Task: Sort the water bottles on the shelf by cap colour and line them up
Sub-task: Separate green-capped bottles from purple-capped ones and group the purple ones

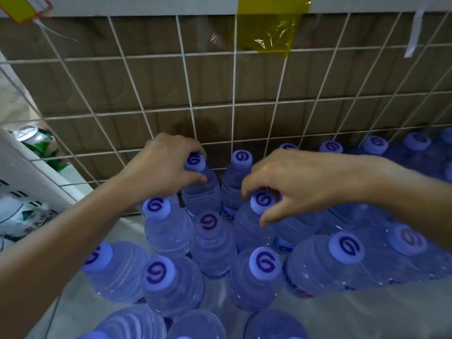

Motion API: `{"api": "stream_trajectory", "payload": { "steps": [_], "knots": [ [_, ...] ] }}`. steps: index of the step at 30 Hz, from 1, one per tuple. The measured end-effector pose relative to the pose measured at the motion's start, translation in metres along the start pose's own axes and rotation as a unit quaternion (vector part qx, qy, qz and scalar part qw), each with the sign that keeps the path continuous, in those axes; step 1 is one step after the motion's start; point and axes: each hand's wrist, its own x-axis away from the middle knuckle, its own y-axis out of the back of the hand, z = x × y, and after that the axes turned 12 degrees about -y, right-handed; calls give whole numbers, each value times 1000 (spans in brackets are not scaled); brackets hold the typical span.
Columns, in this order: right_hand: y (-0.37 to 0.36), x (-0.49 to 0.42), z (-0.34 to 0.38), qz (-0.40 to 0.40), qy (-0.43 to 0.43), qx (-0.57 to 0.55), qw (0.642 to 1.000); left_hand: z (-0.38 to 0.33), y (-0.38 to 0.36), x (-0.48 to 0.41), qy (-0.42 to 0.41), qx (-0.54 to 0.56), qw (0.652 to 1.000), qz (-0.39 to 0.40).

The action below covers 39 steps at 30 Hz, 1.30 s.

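White wire mesh (234,106) closes the back of the shelf (354,316), with brown cardboard (159,81) behind it and a strip of yellow film (266,33) hanging from the top rail.

The left hand (163,165) has its grip curled over the cap of the rear bottle (203,192), thumb and fingers pinching the cap's rim. This bottle stands against the mesh at the shelf's back edge. The right hand (293,182) grips the same way, fingers and thumb closed round the cap of the second-row bottle (249,231), one row forward and to the right.

Both bottles are upright, long axis vertical, caps pointing up into the grips, so each body sits straight below the hand that holds it. A neighbour bottle (241,160) stands at the back edge between the two hands. The pack is tight, bodies touching or just beside each other, so the way out looks to be straight up along the axis.

More bottles crowd toward the front edge, and a row runs along the back edge to the right corner. Every cap reads pale lilac with a dark swirl in this light. One cap near the right edge (407,238) seems to have a pinker swirl, though I cannot be sure.

Past the left side wall a green can (34,138) sits in the next bay.
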Motion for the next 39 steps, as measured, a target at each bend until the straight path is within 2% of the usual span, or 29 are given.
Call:
{"api": "stream_trajectory", "payload": {
  "steps": [12, 16, 19, 21, 23, 25, 27, 28, 30, 32, 34, 39],
  "knots": [
    [-4, -6, 7, -72, -56, 54, 994, 0, -2, 6, 13, -1, 1000, 9],
    [-5, -2, 7, -86, -65, 69, 992, -3, 3, 9, 25, -31, 998, 39],
    [-8, 1, 8, -97, -52, 79, 991, -18, 17, 18, 10, -66, 997, -29],
    [-9, 3, 8, -107, -45, 79, 990, -34, 32, 29, -26, -27, 997, -71],
    [-8, 7, 9, -117, -48, 84, 988, -52, 44, 41, -47, 12, 999, -14],
    [-1, 16, 10, -138, -38, 75, 987, -63, 41, 49, -62, -3, 993, 102],
    [7, 30, 14, -143, -1, 0, 990, -67, 30, 54, -90, -16, 980, 176],
    [9, 38, 16, -122, 20, -54, 991, -68, 25, 54, -98, -7, 979, 179],
    [6, 51, 24, -49, 59, -119, 990, -66, 19, 54, -80, 17, 988, 134],
    [-11, 54, 29, -2, 93, -77, 993, -65, 16, 55, -48, 8, 995, 87],
    [-28, 54, 32, 3, 104, -30, 994, -67, 13, 55, -19, -19, 998, 59],
    [-33, 60, 27, -44, 98, -46, 993, -69, 7, 51, 21, -66, 997, 27]
  ]
}}
